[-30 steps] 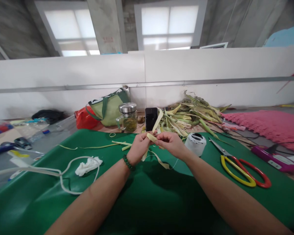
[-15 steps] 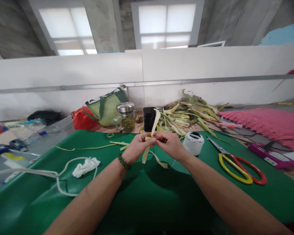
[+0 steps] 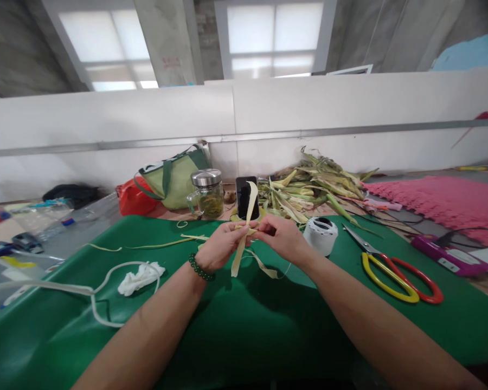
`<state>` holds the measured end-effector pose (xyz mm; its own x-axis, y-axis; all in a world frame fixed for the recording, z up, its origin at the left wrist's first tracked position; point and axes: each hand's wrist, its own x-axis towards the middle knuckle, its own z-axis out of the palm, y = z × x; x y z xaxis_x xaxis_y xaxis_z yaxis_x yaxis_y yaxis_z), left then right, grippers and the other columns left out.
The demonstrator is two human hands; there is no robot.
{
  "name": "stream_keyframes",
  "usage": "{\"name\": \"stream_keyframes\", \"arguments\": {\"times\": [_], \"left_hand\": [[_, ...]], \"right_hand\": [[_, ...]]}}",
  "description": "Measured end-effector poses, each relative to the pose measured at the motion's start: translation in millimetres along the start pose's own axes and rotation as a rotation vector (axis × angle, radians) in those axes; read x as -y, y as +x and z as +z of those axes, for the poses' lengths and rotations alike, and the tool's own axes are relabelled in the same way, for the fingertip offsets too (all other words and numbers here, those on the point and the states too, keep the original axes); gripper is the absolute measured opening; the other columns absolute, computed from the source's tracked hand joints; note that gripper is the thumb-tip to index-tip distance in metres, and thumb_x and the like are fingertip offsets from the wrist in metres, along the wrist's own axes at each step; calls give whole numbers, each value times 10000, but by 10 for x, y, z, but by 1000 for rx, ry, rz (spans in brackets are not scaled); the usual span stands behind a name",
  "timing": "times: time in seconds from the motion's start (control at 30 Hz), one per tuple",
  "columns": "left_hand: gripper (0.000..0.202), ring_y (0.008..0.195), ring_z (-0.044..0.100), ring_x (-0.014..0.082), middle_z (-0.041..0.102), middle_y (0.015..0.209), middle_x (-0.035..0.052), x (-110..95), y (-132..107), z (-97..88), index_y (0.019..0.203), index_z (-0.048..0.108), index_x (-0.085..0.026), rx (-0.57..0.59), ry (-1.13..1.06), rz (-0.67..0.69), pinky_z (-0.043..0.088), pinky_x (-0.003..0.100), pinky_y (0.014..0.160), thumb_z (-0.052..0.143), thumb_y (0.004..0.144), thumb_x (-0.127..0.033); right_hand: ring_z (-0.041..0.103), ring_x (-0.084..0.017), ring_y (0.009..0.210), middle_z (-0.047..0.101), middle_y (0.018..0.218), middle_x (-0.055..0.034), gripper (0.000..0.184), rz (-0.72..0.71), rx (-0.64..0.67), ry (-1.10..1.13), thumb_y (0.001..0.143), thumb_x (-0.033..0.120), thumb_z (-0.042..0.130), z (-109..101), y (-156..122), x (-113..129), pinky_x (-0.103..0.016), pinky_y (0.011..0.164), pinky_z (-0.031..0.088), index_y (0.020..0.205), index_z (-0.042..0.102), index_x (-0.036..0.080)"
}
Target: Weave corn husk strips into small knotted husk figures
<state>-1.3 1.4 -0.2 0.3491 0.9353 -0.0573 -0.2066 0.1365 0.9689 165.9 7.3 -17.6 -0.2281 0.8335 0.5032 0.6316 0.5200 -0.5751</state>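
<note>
Pale corn husk strips (image 3: 252, 201) cross between my hands, one end standing up and another hanging below the fingers. My left hand (image 3: 222, 244), with a green bead bracelet at its wrist, pinches the strips where they cross. Close beside it, my right hand (image 3: 282, 236) has its fingertips closed on a strip end. Another curled husk strip (image 3: 264, 265) lies beneath on the green mat (image 3: 236, 341). A white spool of thread (image 3: 322, 236) stands just right of my right hand, and a thin thread runs under the hands. The fingertips partly hide the crossing.
Scissors with red and yellow handles (image 3: 394, 276) lie at right. Behind are a phone (image 3: 243, 197), a glass jar (image 3: 207, 200), a green bag (image 3: 174, 176) and a husk pile (image 3: 321, 181). A white cord (image 3: 95, 292) loops around a crumpled tissue (image 3: 140, 279) at left.
The upright husk end has swung slightly left, and the hanging end reaches lower. My hands have drawn slightly apart, with a strip now showing between them.
</note>
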Motion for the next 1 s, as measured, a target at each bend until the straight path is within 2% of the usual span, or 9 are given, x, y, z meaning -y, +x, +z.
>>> {"name": "stream_keyframes", "arguments": {"times": [0.07,0.13,0.23,0.37,0.47,0.57,0.7,0.83,1.0], "left_hand": [[244,668,625,122,722,757,82,-3,11,3,907,708,-91,-71,-44,9,466,232,701,722,704,-226],[209,671,629,125,723,762,78,9,29,6,889,702,-96,-117,-87,44,465,225,681,708,711,-206],[179,658,623,130,715,728,64,46,54,26,827,703,-105,-79,-119,99,460,217,641,718,682,-209],[153,696,637,159,711,718,60,80,59,77,708,701,-125,-40,-152,135,464,226,645,751,609,-230],[131,707,634,168,712,738,66,76,41,100,670,696,-134,-42,-154,145,460,234,642,757,590,-218],[114,663,610,141,710,742,61,70,24,100,684,700,-133,-49,-131,128,460,228,647,747,603,-197],[207,706,628,140,713,780,74,86,15,90,759,709,-107,-31,-91,106,477,254,757,754,624,-258],[367,814,648,187,720,823,100,92,7,92,797,719,-96,52,-3,146,469,288,828,772,618,-412],[441,823,656,197,723,830,75,59,-7,101,858,726,-122,63,153,190,466,327,880,746,630,-500]], "right_hand": [[518,-169,681,589,707,-28,183,-147,-78,-144,810,313,606,2,-9,18,-284,611,390,687,542,193],[529,-214,840,614,867,-85,101,-370,-156,-296,841,255,554,24,-25,54,-332,729,413,782,586,179],[506,-233,950,612,1003,-108,129,-629,-170,-452,877,189,479,92,-51,105,-370,815,401,879,607,177],[509,-227,953,627,972,-89,144,-705,-193,-495,896,193,473,175,-57,101,-374,820,409,877,615,177],[531,-210,930,635,921,-85,153,-716,-223,-374,897,176,472,185,-37,69,-362,818,434,864,621,176],[554,-185,868,622,862,-76,135,-634,-261,-134,884,181,494,165,-15,45,-332,770,466,821,613,182],[525,-135,675,546,711,-22,154,-373,-294,168,822,222,574,124,-7,48,-261,604,450,673,552,186],[462,-102,577,512,645,7,196,-158,-264,332,766,264,611,81,-3,80,-234,534,397,605,542,177],[443,-95,534,514,566,22,196,39,-163,533,706,326,628,42,33,74,-232,507,371,607,581,164]]}}
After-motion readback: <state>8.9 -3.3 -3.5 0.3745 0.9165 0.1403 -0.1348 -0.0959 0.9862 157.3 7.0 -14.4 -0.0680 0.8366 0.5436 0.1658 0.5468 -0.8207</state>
